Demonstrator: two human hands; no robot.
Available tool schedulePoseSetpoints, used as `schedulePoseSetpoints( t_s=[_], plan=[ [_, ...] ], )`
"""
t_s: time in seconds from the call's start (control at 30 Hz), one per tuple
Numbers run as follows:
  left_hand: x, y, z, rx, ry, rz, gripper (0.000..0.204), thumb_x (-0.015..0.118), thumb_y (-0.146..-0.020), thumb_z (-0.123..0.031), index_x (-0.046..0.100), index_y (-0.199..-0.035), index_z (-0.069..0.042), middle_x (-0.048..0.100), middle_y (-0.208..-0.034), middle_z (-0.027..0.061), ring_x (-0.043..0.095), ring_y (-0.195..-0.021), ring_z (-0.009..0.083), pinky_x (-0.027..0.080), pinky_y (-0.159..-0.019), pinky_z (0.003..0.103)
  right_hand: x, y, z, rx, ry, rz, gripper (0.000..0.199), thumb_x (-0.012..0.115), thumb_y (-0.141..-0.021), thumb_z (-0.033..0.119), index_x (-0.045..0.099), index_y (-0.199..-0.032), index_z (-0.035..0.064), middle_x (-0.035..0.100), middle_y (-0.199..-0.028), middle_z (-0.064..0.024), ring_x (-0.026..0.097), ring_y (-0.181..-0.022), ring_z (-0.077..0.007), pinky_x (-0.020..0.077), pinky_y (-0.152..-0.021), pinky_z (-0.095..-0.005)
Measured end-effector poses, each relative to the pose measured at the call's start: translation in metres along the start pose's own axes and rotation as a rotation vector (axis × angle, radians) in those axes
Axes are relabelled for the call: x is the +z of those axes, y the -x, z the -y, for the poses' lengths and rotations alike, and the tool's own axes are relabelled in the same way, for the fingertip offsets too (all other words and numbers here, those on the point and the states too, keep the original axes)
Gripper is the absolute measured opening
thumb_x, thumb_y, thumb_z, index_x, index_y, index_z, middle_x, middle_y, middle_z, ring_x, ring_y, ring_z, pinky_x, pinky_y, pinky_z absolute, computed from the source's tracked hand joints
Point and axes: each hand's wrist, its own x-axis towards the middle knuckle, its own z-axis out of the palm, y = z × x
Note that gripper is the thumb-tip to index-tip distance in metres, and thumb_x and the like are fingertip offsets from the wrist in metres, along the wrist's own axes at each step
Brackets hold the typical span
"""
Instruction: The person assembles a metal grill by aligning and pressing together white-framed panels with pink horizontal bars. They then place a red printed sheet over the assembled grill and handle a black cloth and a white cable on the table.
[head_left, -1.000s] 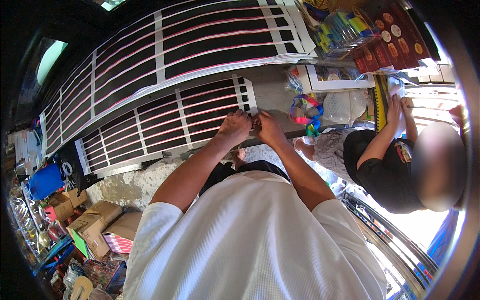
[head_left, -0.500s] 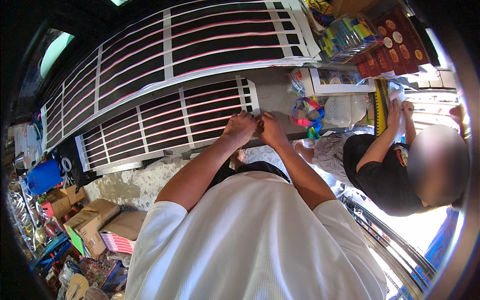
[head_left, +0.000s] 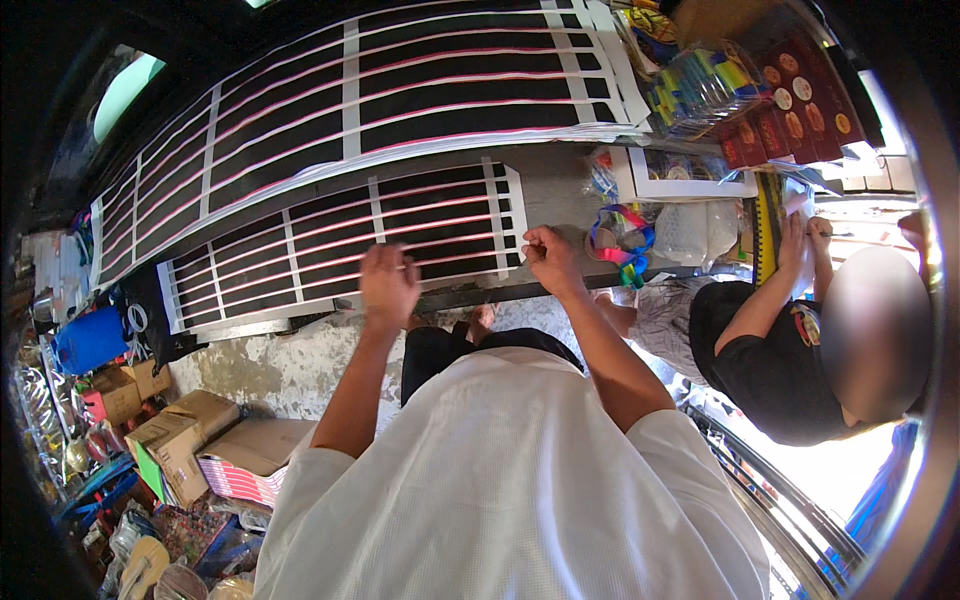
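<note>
A long printed sheet (head_left: 335, 238), black with white strips and thin red lines, lies lengthwise on the grey bench in front of me. My left hand (head_left: 388, 290) is over its near edge, left of the sheet's right end. The fingers are smeared by motion, so their grip does not show. My right hand (head_left: 553, 262) is at the sheet's near right corner, thumb and fingertips drawn together in a pinch. What lies between those fingertips, if anything, is too small to make out.
Behind rises a stack of larger matching sheets (head_left: 460, 80). Coiled coloured ribbon (head_left: 628, 245), a white box (head_left: 690, 178) and dark red packages (head_left: 790, 105) stand to the right. A co-worker in a black shirt (head_left: 765, 365) sits at right. Cardboard boxes (head_left: 190, 440) are at lower left.
My left hand has moved left and nearer to me, away from the right hand. My right hand stays by the sheet's right end. The view has shifted slightly.
</note>
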Motion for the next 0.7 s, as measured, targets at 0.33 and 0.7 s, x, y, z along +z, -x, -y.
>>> schedulePoseSetpoints(
  t_s=[0.33, 0.7],
  plan=[
    [-0.023, 0.056, 0.075, -0.131, -0.008, -0.015, 0.04, 0.068, -0.099, -0.012, 0.072, -0.138, -0.002, 0.064, -0.149, 0.0263, 0.06, -0.139, 0.0453, 0.049, -0.118, 0.054, 0.029, -0.001, 0.042, -0.095, 0.409, -0.136, 0.03, 0.079, -0.087, 0.005, 0.066, -0.115, 0.005, 0.066, -0.108, -0.0209, 0.066, -0.111, -0.0462, 0.0534, -0.095, -0.0552],
    [-0.006, 0.066, 0.05, -0.252, -0.001, 0.171, 0.05, 0.067, -0.102, -0.022, 0.068, -0.151, -0.012, 0.045, -0.173, 0.0171, 0.042, -0.159, 0.0403, 0.034, -0.126, 0.067, 0.038, -0.011, 0.03, -0.004, 0.329, -0.118, 0.023, 0.076, -0.087, 0.003, 0.062, -0.106, 0.0023, 0.069, -0.102, -0.0206, 0.071, -0.099, -0.0446, 0.0575, -0.084, -0.0536]
  ],
)
